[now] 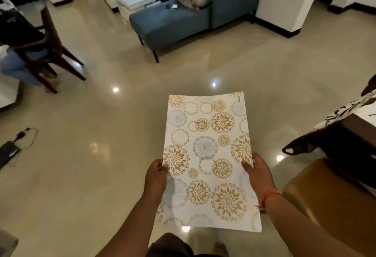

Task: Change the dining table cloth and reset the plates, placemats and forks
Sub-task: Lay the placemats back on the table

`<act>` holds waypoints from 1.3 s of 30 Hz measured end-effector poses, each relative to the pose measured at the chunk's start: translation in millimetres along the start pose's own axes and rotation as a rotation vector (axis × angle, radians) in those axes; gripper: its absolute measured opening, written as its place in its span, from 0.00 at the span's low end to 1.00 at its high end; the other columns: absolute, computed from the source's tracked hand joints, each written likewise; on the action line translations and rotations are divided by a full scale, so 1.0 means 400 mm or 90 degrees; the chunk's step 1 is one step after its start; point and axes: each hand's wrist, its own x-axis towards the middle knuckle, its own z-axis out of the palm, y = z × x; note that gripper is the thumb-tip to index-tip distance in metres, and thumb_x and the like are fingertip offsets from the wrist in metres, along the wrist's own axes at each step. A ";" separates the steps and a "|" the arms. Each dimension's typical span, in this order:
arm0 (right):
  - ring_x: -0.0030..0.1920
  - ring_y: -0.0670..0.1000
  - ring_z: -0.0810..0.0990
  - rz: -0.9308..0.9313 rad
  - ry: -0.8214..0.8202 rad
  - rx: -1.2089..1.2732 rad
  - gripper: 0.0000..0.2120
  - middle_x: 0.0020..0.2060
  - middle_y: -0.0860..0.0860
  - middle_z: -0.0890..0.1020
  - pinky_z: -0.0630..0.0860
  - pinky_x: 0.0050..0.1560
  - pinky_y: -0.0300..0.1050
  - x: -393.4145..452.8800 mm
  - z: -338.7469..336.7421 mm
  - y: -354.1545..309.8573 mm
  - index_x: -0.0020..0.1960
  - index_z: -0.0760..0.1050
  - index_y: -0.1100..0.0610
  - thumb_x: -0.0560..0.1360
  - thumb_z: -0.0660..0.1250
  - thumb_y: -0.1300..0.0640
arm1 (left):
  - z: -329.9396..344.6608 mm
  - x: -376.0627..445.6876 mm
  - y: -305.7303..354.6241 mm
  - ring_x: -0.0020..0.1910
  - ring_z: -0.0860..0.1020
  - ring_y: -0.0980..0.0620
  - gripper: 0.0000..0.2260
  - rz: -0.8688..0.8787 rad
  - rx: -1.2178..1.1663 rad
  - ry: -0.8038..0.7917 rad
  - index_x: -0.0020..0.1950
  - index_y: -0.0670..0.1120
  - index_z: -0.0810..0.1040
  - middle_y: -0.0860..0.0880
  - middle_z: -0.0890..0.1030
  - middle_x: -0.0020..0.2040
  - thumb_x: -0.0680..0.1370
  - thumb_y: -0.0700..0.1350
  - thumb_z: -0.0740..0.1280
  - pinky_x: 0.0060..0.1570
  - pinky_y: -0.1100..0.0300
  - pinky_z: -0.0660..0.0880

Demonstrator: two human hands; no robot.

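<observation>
In the head view, a white placemat printed with gold and grey floral circles is held flat in the air above the glossy floor, gripped at its long edges: the left hand is curled round the left edge and the right hand round the right edge, thumbs on top. At the right border, a cloth-draped table corner and a tan chair seat are seen, well apart from a blue sofa at the far side

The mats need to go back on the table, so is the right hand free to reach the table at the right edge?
Probably not yet: the right hand grips the placemat, as does the left hand, and a chair stands before the table.
</observation>
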 end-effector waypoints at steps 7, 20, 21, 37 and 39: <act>0.56 0.49 0.81 -0.014 0.137 0.046 0.11 0.54 0.45 0.83 0.77 0.58 0.49 0.363 -0.024 -0.154 0.62 0.76 0.51 0.80 0.65 0.60 | 0.226 0.444 0.306 0.50 0.80 0.52 0.07 0.074 0.092 -0.139 0.55 0.46 0.79 0.50 0.83 0.50 0.83 0.40 0.61 0.44 0.61 0.73; 0.51 0.53 0.84 0.098 0.567 0.265 0.09 0.53 0.49 0.84 0.81 0.54 0.58 0.645 -0.354 -0.238 0.58 0.76 0.48 0.80 0.65 0.58 | 1.007 0.795 0.803 0.49 0.80 0.51 0.09 0.203 0.390 -0.598 0.52 0.50 0.79 0.50 0.83 0.51 0.82 0.40 0.61 0.42 0.59 0.73; 0.51 0.53 0.84 0.098 0.593 0.280 0.09 0.52 0.49 0.84 0.81 0.55 0.59 0.660 -0.410 -0.235 0.57 0.76 0.47 0.80 0.65 0.58 | 1.089 0.775 0.826 0.49 0.80 0.52 0.09 0.220 0.394 -0.624 0.53 0.50 0.79 0.51 0.83 0.50 0.82 0.40 0.61 0.42 0.60 0.73; 0.54 0.52 0.80 0.209 0.947 0.359 0.09 0.51 0.48 0.82 0.76 0.56 0.52 0.805 -1.108 -0.196 0.59 0.77 0.55 0.80 0.65 0.61 | 2.209 0.430 1.066 0.51 0.82 0.47 0.07 0.339 0.537 -0.915 0.56 0.45 0.80 0.46 0.84 0.51 0.80 0.38 0.65 0.56 0.48 0.79; 0.52 0.51 0.80 0.234 1.009 0.400 0.09 0.50 0.47 0.82 0.75 0.54 0.49 0.839 -1.156 -0.189 0.58 0.78 0.54 0.80 0.66 0.62 | 2.356 0.402 1.071 0.52 0.82 0.46 0.08 0.365 0.571 -0.956 0.57 0.45 0.80 0.46 0.84 0.52 0.79 0.38 0.66 0.59 0.45 0.78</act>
